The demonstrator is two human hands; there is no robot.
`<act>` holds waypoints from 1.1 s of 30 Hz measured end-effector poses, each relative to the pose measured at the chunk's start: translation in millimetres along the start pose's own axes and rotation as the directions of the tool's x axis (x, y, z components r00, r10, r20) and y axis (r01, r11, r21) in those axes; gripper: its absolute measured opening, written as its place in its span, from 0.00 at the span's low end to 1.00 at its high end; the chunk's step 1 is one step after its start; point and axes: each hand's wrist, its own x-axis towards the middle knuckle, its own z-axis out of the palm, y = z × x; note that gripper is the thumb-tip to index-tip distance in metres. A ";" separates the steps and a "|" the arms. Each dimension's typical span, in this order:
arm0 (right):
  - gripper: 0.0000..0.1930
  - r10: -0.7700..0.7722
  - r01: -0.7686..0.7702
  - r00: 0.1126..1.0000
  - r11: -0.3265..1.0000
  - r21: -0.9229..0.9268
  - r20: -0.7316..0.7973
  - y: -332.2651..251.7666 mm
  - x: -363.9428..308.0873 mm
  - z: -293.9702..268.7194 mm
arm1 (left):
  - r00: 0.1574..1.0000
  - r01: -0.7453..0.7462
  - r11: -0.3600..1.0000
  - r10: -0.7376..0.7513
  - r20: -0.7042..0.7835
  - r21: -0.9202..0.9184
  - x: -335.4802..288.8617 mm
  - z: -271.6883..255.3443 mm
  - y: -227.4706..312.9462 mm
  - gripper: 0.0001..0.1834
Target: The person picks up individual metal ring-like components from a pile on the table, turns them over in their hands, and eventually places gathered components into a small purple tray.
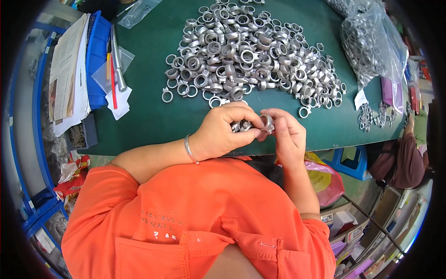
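Note:
Both hands meet over the near edge of the green table, in front of a large heap of small silver metal rings (232, 51). My left hand (220, 128) is curled around a few metal rings (242, 125), partly hidden by its fingers. Its thumb and forefinger tips reach the side of one upright metal ring (268, 123), which has a small lug on it. My right hand (289, 137) pinches that same ring from the right between thumb and fingers. How many rings lie in the left palm cannot be made out.
A clear bag of rings (367, 44) stands at the far right, near smaller ring clusters (364, 117). To the left are a blue tray (96, 60), papers (69, 74), a red pen (113, 83) and a metal rod (117, 60). Another person's sleeve (402, 158) shows at right.

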 end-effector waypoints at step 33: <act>0.05 -0.634 0.614 0.743 0.522 -0.591 0.212 8.1 18.8 -1.0 | 0.804 0.468 0.288 -0.532 0.267 -0.835 2.9 -1.9 8.9 0.08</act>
